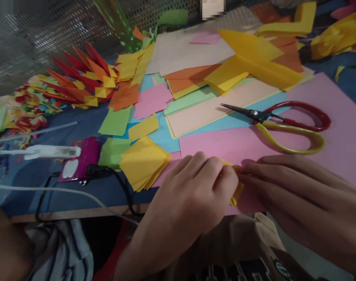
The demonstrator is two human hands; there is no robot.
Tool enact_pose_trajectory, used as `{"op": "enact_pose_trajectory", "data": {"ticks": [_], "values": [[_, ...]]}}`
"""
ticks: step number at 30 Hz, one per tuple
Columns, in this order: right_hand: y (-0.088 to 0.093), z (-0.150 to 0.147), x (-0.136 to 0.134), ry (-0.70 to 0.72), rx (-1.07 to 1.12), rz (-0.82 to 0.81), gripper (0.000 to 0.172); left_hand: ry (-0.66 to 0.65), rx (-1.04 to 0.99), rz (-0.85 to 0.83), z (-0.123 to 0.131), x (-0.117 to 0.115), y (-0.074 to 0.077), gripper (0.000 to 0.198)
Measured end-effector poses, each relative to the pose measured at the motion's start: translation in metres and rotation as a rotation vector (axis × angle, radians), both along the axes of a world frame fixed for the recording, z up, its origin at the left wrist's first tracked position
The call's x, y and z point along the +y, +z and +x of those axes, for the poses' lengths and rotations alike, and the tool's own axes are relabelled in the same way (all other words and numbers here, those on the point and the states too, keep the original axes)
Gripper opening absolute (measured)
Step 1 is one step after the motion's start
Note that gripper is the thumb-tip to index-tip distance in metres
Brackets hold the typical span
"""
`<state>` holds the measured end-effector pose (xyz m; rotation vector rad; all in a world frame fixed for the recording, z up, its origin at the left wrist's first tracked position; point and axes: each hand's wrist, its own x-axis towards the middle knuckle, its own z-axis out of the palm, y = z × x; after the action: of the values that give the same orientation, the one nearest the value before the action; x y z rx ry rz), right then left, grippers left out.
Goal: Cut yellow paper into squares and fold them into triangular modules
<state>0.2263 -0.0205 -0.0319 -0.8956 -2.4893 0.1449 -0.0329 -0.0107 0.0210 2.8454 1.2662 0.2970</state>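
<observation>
My left hand (200, 185) has its fingers curled over a small piece of folded yellow paper (238, 194), most of which is hidden under it. From the other side, my right hand (292, 181) pinches the paper's right edge between its fingertips. Both hands rest on a large pink sheet (309, 97) near the table's front edge. Left of my left hand is a fanned stack of yellow paper squares (144, 164). Beyond my right hand lie scissors (257, 115) with one red and one yellow handle, blades apart and pointing left.
Coloured paper sheets (192, 99) overlap across the table's middle. A red, orange and yellow folded-paper piece (98, 88) stands at the back left. A magenta power bank (91, 156) with cables (87, 193) lies at left. Another person's arm (8, 242) shows at lower left.
</observation>
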Motion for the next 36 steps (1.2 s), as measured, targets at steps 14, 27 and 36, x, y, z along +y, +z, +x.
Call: {"op": "enact_pose_trajectory", "data": {"ticks": [14,27,36], "values": [[-0.005,-0.004,-0.008,-0.052,0.107,-0.033,0.035,0.092,-0.234,-0.213,0.006,0.02,-0.009,0.019],[-0.007,-0.004,-0.013,-0.008,0.02,0.053,0.025,0.233,-0.312,-0.372,0.007,0.024,-0.006,0.018],[-0.006,-0.008,-0.013,0.009,0.042,0.036,0.031,0.24,-0.267,-0.399,0.008,0.026,-0.003,0.018]]}}
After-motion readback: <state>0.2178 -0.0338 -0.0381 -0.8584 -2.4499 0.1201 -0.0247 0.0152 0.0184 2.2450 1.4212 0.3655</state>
